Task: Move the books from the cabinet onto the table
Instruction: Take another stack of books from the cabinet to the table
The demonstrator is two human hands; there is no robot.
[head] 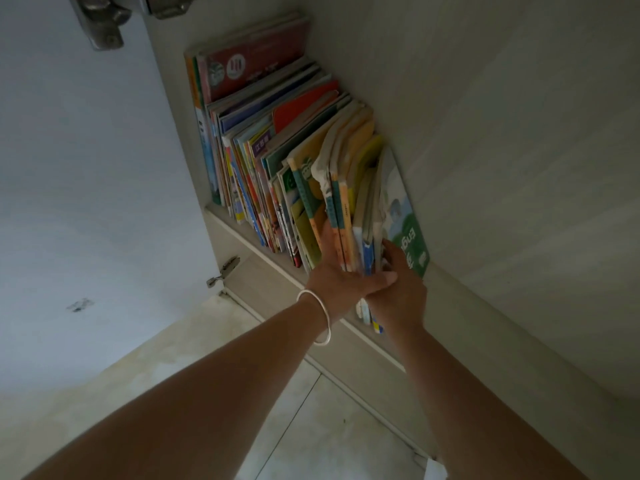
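Observation:
A row of thin, colourful books [270, 147] stands upright on a shelf inside the pale cabinet [485, 168]. At the row's right end I hold a small bundle of books [349, 209] between both hands. My left hand [341, 278], with a silver bangle at the wrist, grips the bundle's left side, thumb across the bottom edges. My right hand [398, 289] grips the right side, fingers tucked behind it. A green-covered book [405, 216] leans against the cabinet's right wall, next to my right hand.
The open cabinet door [86, 168] hangs at the left, with metal hinges [104, 26] at the top and lower down [225, 270]. Below the shelf lip [263, 271] lies a tiled floor [329, 427]. The table is out of view.

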